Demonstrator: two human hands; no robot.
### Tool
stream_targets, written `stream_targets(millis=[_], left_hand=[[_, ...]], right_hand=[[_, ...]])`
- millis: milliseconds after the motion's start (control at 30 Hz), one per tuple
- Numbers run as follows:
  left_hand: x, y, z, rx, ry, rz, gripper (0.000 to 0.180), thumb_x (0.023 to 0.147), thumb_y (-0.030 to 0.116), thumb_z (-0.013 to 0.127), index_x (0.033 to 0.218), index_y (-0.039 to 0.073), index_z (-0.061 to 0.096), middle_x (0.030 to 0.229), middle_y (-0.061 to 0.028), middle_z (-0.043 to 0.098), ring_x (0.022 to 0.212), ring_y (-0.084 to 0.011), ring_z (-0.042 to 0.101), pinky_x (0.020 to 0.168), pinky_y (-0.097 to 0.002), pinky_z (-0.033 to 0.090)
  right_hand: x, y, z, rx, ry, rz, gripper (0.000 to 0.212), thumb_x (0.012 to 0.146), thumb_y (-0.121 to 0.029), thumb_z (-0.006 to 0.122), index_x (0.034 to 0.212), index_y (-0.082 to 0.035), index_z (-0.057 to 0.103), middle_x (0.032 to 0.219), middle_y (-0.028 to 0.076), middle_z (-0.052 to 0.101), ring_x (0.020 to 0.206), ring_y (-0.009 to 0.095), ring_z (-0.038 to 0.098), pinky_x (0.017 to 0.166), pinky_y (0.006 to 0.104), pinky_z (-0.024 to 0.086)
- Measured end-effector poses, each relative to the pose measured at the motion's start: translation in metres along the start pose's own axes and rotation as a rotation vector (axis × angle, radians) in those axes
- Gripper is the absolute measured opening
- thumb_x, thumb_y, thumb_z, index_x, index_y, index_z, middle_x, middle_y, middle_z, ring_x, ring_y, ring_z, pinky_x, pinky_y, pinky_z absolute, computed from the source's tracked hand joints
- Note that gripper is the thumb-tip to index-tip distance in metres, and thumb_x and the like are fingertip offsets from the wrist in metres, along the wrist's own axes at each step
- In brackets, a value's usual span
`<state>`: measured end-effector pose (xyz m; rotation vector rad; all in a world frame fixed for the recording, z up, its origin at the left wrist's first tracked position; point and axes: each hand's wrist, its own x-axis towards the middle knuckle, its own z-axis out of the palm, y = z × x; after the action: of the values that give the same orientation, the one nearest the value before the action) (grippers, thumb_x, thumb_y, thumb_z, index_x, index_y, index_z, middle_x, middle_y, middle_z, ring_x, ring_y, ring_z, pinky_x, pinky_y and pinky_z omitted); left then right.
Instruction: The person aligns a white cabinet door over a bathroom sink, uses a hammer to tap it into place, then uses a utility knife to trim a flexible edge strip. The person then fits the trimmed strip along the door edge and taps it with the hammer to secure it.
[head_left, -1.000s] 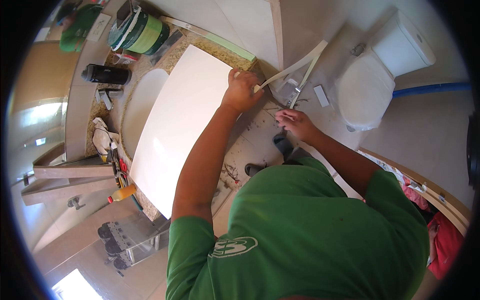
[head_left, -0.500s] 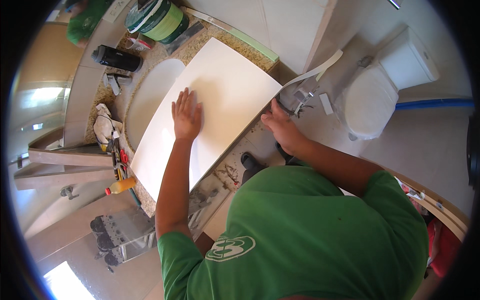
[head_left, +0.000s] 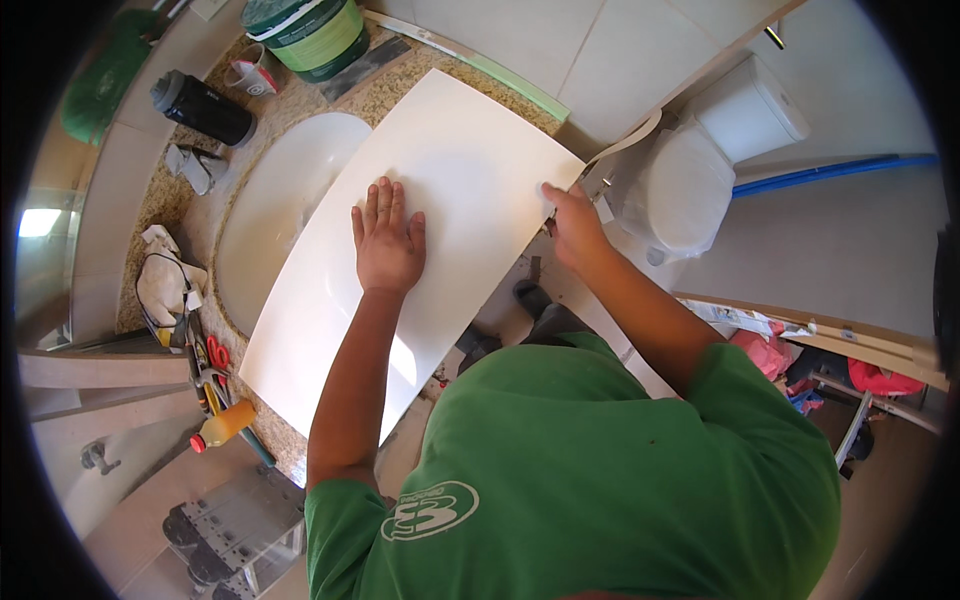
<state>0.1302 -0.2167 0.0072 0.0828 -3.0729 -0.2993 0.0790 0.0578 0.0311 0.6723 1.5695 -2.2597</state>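
A large white rectangular panel (head_left: 480, 160) lies across the granite counter (head_left: 400, 75), partly over the oval sink (head_left: 275, 210), with its near side jutting past the counter's front. My left hand (head_left: 388, 240) rests flat on top of it, fingers stretched out. At the right-hand edge my right hand (head_left: 577, 225) grips the panel near its far corner. The thumb lies on the upper face; the other fingers are mostly hidden at the edge. A thin pale strip (head_left: 630, 142) curves away from that corner toward the toilet.
On the counter stand a green bucket (head_left: 310, 40), a black bottle (head_left: 205, 108) and a paper cup (head_left: 255, 73). Red-handled scissors (head_left: 217, 352) and an orange drink bottle (head_left: 224, 426) lie at the left end. A toilet (head_left: 685, 185) and blue pipes (head_left: 830, 175) are to the right.
My right hand has moved in from beside the panel's edge to take hold of it. The left hand stays flat on the panel. The whole view has shifted slightly.
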Motion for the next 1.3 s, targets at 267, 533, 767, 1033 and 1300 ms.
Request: stream_targets(millis=[267,533,767,1033,1300], left_hand=[[0.002,-0.001,0.001,-0.044,-0.01,0.021,0.064,0.112,0.042,0.035,0.165,0.005,0.036,0.174,-0.0112,0.03,0.163,-0.0282,0.02,0.133,-0.0513,0.008],[0.002,-0.001,-0.002,-0.045,-0.064,0.035,0.066,0.112,0.043,0.034,0.166,0.005,0.033,0.175,-0.0124,0.027,0.164,-0.0295,0.018,0.134,-0.0505,0.007],[0.002,-0.001,0.0,-0.075,-0.05,0.043,0.066,0.112,0.041,0.034,0.165,0.003,0.034,0.175,-0.0133,0.028,0.164,-0.0302,0.018,0.133,-0.0531,0.007],[0.003,0.0,-0.001,-0.084,-0.067,0.039,0.066,0.112,0.041,0.035,0.165,0.002,0.034,0.175,-0.0139,0.027,0.164,-0.0299,0.017,0.133,-0.0542,0.007],[0.002,-0.002,0.001,-0.091,-0.052,0.055,0.066,0.112,0.041,0.036,0.165,0.002,0.033,0.176,-0.0137,0.025,0.164,-0.0296,0.016,0.133,-0.0544,0.006]], right_hand=[[0.01,0.029,0.008,-0.217,0.192,-0.194,0.091,0.101,-0.015,0.065,0.168,0.002,0.006,0.166,0.024,0.037,0.148,0.03,0.044,0.121,0.0397,0.037],[0.042,0.0,0.005,-0.034,0.281,-0.144,0.093,0.099,-0.013,0.066,0.17,-0.008,0.008,0.158,0.017,0.045,0.133,0.029,0.056,0.107,0.0452,0.051],[0.026,0.012,0.012,-0.048,0.256,-0.158,0.089,0.098,-0.009,0.064,0.169,-0.01,0.011,0.149,0.016,0.052,0.129,0.028,0.058,0.105,0.045,0.051],[0.008,0.013,0.021,-0.081,0.219,-0.185,0.054,0.099,-0.011,0.062,0.15,-0.013,0.043,0.136,0.005,0.061,0.12,0.022,0.061,0.098,0.0437,0.053],[0.018,-0.003,0.01,-0.014,0.224,-0.081,0.041,0.098,-0.012,0.062,0.138,-0.009,0.054,0.13,0.007,0.064,0.117,0.024,0.062,0.101,0.0441,0.052]])
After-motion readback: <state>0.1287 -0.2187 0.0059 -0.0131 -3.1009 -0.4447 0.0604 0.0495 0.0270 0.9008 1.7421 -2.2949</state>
